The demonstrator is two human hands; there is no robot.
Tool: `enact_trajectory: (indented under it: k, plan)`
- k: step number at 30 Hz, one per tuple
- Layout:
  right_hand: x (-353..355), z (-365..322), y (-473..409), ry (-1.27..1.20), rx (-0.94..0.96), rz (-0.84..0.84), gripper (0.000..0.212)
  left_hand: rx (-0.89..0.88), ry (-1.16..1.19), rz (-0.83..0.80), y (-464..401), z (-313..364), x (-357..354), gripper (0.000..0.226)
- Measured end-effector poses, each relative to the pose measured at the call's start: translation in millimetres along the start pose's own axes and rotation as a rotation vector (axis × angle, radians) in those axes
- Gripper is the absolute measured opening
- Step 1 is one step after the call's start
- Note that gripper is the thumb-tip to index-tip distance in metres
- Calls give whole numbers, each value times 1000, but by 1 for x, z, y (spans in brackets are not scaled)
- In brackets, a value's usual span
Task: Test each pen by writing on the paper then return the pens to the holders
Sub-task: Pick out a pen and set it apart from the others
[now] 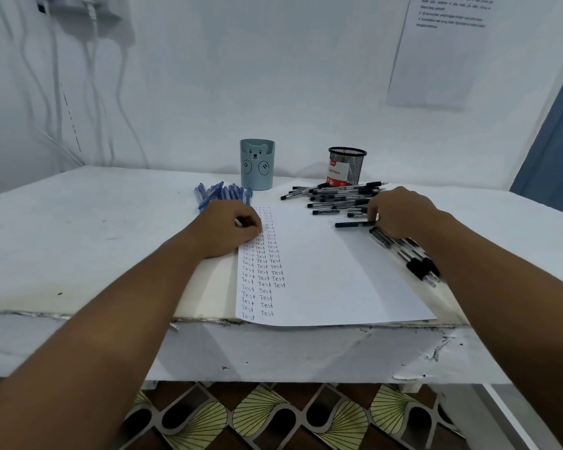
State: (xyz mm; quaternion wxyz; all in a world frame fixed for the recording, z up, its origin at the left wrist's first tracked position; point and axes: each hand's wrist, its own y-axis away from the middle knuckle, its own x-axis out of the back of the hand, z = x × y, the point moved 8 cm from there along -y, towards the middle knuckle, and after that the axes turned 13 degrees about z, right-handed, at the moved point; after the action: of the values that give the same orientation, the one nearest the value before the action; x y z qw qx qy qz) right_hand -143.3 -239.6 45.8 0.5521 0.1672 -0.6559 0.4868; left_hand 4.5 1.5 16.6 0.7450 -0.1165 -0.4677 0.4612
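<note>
A white paper (pixel 332 271) lies on the table with columns of the word "Test" down its left side. My left hand (pixel 228 228) rests on the paper's upper left corner with fingers curled, holding nothing I can see. My right hand (pixel 400 212) reaches over the paper's right edge, and its fingertips pinch a black pen (pixel 351 224) lying flat. A pile of black pens (pixel 335 196) sits behind it. More black pens (pixel 407 254) lie by my right wrist. Blue pens (pixel 221 193) lie left of the blue bear holder (pixel 257 165). The black mesh holder (pixel 346 165) stands at the back right.
The white table (pixel 78 228) has a chipped front edge. White walls close the back and left, with cables hanging at the left. A printed sheet (pixel 436 50) is stuck on the right wall. Patterned floor shows below.
</note>
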Motion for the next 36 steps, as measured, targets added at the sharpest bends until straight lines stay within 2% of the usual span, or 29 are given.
enact_trajectory:
  k: [5,8,10,12,16,18,20,23,26,36]
  plan:
    - [27,-10,-3,-85,69,213,19,2,-2,-9,1,2,0,10]
    - [49,-27,6,-264,124,334,17,2,2,-15,1,2,1,13]
    - [60,-39,15,-413,104,353,18,-4,2,-12,1,3,1,13]
    - [63,-45,26,-665,-8,320,16,-16,-7,-16,2,4,2,12]
    - [49,-56,51,-1363,-351,162,11,-35,-26,-20,4,7,2,9]
    - [42,-71,67,-1573,-427,57,4,-41,-35,-25,4,8,2,9]
    - [34,-87,85,-1702,-476,-47,8,-54,-44,-29,5,8,2,9]
    - [28,-105,108,-1770,-470,-143,25,-64,-55,-42,5,9,1,9]
    - [31,-111,116,-1674,-353,-122,35,-74,-67,-44,4,8,0,9]
    - [33,-120,122,-1617,-203,-226,37,-84,-40,-90,6,11,-5,6]
